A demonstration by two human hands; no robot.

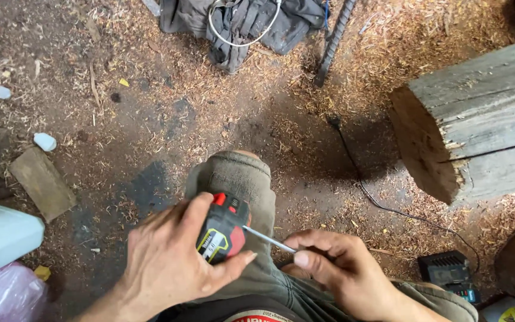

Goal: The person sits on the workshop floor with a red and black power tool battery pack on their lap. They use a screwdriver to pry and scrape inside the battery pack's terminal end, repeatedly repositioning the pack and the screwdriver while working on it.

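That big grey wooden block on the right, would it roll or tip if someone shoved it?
Probably neither. The wooden block looks thick and squared, with flat faces, so it should not roll. Its bulk beside the person's knee suggests it is heavy. The sawdust-covered ground might let it slide slightly.

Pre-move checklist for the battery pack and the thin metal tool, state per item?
1. Left hand holds the black and red battery pack firmly, thumb and fingers wrapped around it: ok.
2. Right hand pinches the thin metal tool near its handle end: ok.
3. Tool tip touches the side of the pack: ok; whether it sits in a slot or screw, cannot tell.
4. Pack is braced over the knee: ok.
5. Left thumb lies close below the tool tip, in the slip path: not ok.
6. Black cable on the sawdust floor is apart from both hands: ok.
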